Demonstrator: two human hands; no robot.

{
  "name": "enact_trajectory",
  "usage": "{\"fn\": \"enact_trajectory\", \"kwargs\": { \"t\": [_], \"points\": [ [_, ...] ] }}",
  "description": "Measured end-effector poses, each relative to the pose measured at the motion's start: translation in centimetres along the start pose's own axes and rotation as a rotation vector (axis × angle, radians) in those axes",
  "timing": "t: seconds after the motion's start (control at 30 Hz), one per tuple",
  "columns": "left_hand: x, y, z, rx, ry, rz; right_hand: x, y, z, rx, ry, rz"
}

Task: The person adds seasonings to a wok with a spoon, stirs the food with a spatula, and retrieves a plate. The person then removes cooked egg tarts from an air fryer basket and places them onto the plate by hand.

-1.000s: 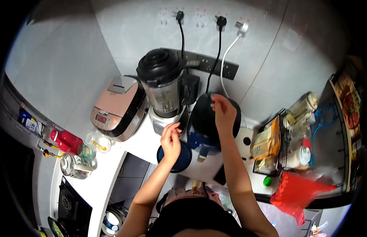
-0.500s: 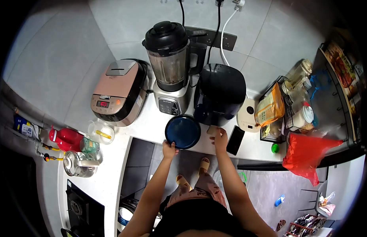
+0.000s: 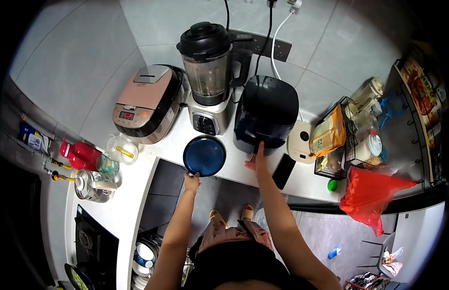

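Observation:
My left hand point(image 3: 192, 181) pinches the near rim of a round dark-blue plate point(image 3: 205, 155), held about level at the counter's front edge. Nothing lies on the plate. My right hand point(image 3: 258, 160) is at the lower front of a black air fryer point(image 3: 267, 104), index finger stretched up against its front and the other fingers apart. Whether the right fingers touch a handle there cannot be made out. A dark phone point(image 3: 284, 171) lies just right of that hand. Behind the plate stands a blender point(image 3: 205, 77) with a black lid.
A pink rice cooker point(image 3: 144, 104) with a lit display stands left of the blender. Glass jugs and a red kettle point(image 3: 82, 155) are farther left. At right are a cream appliance point(image 3: 300, 141), a wire basket point(image 3: 331, 166) and a red plastic bag point(image 3: 372, 195).
My left hand has moved the blue plate leftward, away from the air fryer. My right hand has shifted slightly left and up onto the air fryer's front, its index finger now extended.

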State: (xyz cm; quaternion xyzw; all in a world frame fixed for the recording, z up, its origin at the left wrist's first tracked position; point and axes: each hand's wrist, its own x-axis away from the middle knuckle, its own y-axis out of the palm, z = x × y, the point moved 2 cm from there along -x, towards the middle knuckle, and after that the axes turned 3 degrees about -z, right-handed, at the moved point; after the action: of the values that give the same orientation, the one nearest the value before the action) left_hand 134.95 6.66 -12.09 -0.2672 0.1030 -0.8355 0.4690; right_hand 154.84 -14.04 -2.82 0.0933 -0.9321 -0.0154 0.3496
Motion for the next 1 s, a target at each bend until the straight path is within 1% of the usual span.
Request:
{"fn": "enact_trajectory", "kwargs": {
  "t": [0.03, 0.07, 0.1, 0.17, 0.2, 0.23, 0.3, 0.37, 0.43, 0.57, 0.7, 0.73, 0.83, 0.87, 0.9, 0.93, 1.0],
  "points": [
    [0.7, -0.1, 1.0, -0.228, 0.116, 0.134, 0.7, 0.0, 0.3, 0.048, 0.028, 0.046],
    [1.4, -0.3, 1.7, -0.258, 0.104, 0.191, 1.8, -0.2, 0.7, 0.081, 0.005, 0.048],
    [2.5, -0.4, 3.4, -0.168, 0.165, 0.202, 1.5, -1.0, 1.6, 0.106, 0.121, -0.047],
    [4.2, -0.3, 5.3, 0.005, 0.278, 0.223, 6.0, -0.8, 0.7, 0.146, -0.065, 0.004],
    [4.7, 0.5, 5.8, 0.126, 0.388, 0.203, 6.0, -1.6, 1.5, 0.18, -0.028, -0.054],
    [5.4, 1.1, 6.7, 0.12, 0.419, 0.149, 5.7, -2.7, 2.4, 0.213, 0.008, -0.111],
    [7.0, 2.6, 8.2, 0.207, 0.477, 0.073, 5.5, -4.8, 3.9, 0.271, 0.06, -0.214],
    [7.9, 4.4, 8.4, 0.239, 0.487, 0.025, 5.6, -6.7, 5.1, 0.324, 0.091, -0.307],
    [9.1, 5.5, 8.6, 0.265, 0.439, -0.008, 5.8, -8.0, 5.8, 0.33, 0.039, -0.353],
    [10.4, 6.6, 8.1, 0.3, 0.424, 0.058, 5.6, -9.5, 6.5, 0.31, -0.028, -0.368],
    [10.6, 5.9, 6.7, 0.28, 0.421, 0.145, 7.0, -10.4, 5.3, 0.331, -0.076, -0.416],
    [10.6, 5.5, 6.3, 0.277, 0.415, 0.158, 6.6, -11.1, 5.9, 0.398, -0.121, -0.42],
    [10.3, 4.5, 5.1, 0.279, 0.374, 0.216, 6.4, -13.0, 6.9, 0.528, -0.127, -0.409],
    [10.2, 4.1, 4.6, 0.242, 0.347, 0.269, 6.3, -13.5, 7.2, 0.545, -0.221, -0.401],
    [9.8, 3.8, 3.8, 0.204, 0.319, 0.325, 6.4, -13.9, 7.0, 0.576, -0.224, -0.41],
    [8.8, 3.9, 2.3, 0.083, 0.263, 0.438, 6.8, -14.1, 6.6, 0.606, -0.229, -0.419],
    [4.7, 5.2, -2.8, -0.162, 0.143, 0.657, 8.7, -13.6, 4.5, 0.611, -0.23, -0.455]
  ]
}}
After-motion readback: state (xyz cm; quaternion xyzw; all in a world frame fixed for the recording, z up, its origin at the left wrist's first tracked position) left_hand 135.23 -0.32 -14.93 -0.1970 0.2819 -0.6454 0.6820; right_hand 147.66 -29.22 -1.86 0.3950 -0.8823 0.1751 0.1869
